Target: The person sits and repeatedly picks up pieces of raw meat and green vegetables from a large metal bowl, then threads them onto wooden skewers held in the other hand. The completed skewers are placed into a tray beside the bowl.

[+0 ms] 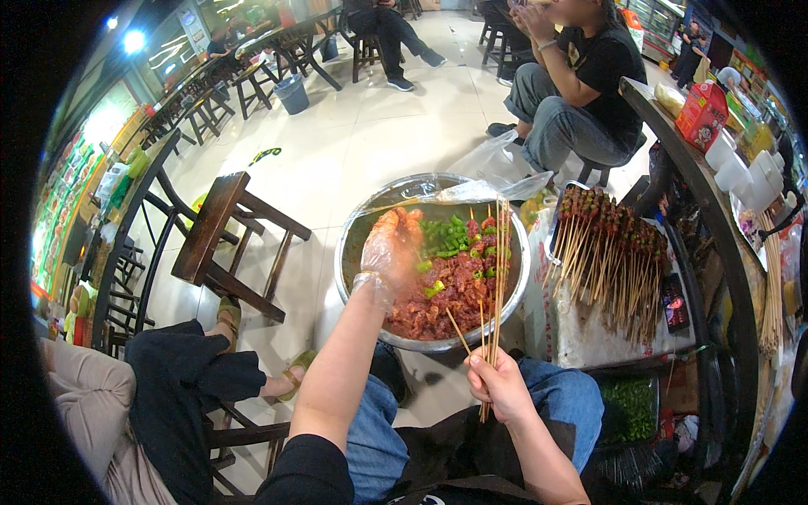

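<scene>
A large metal bowl (346,291) stands in front of my knees, holding red marinated meat pieces (435,303) and cut green peppers (447,233). My left hand (392,246), in a clear plastic glove smeared with red marinade, is over the bowl's left side. Its fingers are blurred and partly hidden, so I cannot tell whether they hold anything. Near the bowl's front rim, my right hand (495,382) grips several bamboo skewers (498,290) in a bundle. Some carry meat and pepper pieces near their far ends; others look bare.
Finished meat skewers (612,246) lie piled on a tray to the right, beside a phone (675,303). A plastic bag (499,170) drapes over the bowl's far rim. A wooden stool (218,227) stands left. A seated person (581,95) is beyond the bowl; another person's legs (189,379) are at left.
</scene>
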Motion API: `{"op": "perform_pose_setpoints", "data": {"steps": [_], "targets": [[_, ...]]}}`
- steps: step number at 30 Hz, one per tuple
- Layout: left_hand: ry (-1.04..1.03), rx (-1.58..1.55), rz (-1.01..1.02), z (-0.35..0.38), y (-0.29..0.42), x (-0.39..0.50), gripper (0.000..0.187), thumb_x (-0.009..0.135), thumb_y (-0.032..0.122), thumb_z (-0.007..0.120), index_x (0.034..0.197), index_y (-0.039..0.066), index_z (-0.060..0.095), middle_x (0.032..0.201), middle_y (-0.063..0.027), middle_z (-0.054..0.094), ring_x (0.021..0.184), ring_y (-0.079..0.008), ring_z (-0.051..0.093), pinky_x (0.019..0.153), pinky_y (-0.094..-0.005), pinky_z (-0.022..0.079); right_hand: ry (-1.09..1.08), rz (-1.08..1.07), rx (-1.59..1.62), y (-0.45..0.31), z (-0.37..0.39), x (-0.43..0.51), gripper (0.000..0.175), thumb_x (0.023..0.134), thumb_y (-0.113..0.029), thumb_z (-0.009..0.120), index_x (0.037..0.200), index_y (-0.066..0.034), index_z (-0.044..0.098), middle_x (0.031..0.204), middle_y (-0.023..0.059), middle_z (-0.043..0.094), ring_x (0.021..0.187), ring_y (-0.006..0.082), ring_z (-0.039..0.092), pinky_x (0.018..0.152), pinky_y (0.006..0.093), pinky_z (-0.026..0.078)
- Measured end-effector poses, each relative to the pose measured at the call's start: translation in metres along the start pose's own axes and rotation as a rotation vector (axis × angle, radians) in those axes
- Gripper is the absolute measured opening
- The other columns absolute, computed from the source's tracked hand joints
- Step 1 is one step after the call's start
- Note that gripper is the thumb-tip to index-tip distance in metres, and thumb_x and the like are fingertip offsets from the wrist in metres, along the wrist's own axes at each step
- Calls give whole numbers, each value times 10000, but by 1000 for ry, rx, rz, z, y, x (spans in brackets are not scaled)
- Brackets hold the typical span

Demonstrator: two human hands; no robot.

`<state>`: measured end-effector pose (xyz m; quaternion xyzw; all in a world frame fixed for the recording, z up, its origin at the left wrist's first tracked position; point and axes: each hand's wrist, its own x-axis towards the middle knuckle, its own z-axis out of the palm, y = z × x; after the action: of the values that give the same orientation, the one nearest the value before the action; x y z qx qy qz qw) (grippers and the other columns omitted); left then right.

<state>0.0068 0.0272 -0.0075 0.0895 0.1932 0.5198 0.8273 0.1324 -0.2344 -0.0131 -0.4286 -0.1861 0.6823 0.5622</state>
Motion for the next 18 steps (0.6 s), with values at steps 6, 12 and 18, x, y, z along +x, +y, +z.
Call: {"op": "perform_pose_setpoints", "data": {"steps": [6, 12, 18], "targets": [[-31, 164, 30, 0, -4, -2, 126, 953, 169, 501, 977, 46, 515, 941, -131, 568, 710, -152, 507, 624, -239, 485, 15, -7, -6, 1, 1, 1, 64, 961, -98, 481, 938, -42, 504, 575, -19, 453, 404, 32, 292, 361, 198, 185], [-14, 282, 18, 26, 0, -21, 169, 954, 277, 500, 939, 116, 552, 961, -109, 606, 664, -134, 474, 594, -261, 438, 17, 10, -11, -2, 1, -1, 66, 961, -96, 481, 936, -42, 509, 573, -16, 454, 401, 32, 292, 360, 198, 190], [41, 305, 48, 17, 0, -14, 179, 971, 261, 495, 970, 89, 545, 927, -133, 625, 605, -106, 460, 516, -213, 424, 13, 7, -27, 0, 3, 0, 82, 958, -117, 497, 927, -44, 518, 570, -15, 452, 403, 38, 289, 362, 200, 200]]}}
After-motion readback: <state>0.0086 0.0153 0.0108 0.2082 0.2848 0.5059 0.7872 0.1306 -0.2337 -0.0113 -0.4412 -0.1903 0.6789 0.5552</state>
